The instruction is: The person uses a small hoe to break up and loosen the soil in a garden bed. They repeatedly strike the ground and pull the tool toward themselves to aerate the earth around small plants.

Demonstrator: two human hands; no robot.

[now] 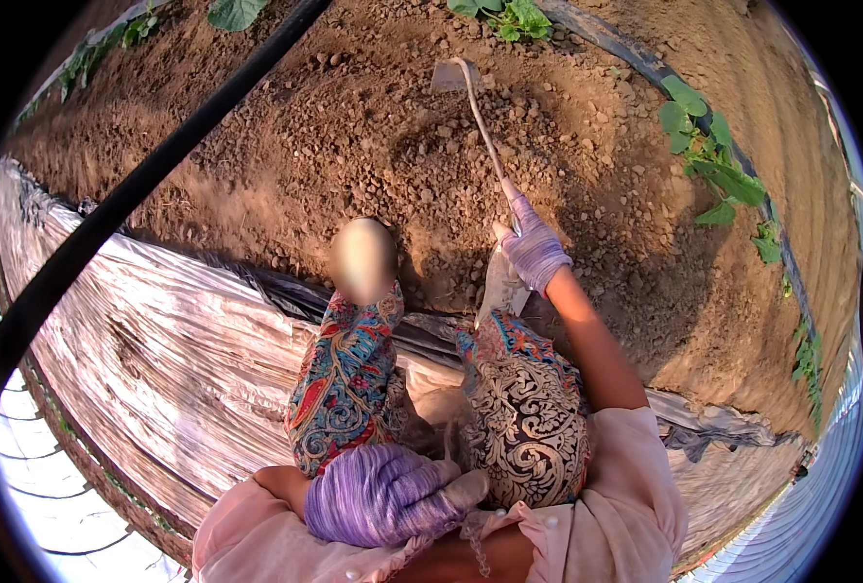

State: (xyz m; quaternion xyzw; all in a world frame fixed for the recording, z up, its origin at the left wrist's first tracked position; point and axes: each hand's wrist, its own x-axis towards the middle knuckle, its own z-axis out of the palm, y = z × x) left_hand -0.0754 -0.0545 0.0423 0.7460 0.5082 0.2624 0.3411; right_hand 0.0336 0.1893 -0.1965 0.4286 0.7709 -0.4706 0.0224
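My right hand [537,244], in a purple striped knit glove with bare fingertips, grips a small hand hoe [484,135] by its shaft. The shaft runs away from me and bends over at the far end. Its flat metal blade [444,77] rests on loose, crumbly brown soil [315,160]. My left hand [380,495], in a matching glove, lies curled across my lap close to my chest. Its palm is hidden, so I cannot tell whether it holds anything. My knees, in patterned trousers [526,430], are bent between the hands.
A dark irrigation hose [643,62] curves along the right, beside leafy green plants [723,178]. Pale plastic sheeting [162,321] covers the ground at the left, near my feet. A black bar [147,175] crosses the upper left of the view. Another plant [522,18] grows beyond the blade.
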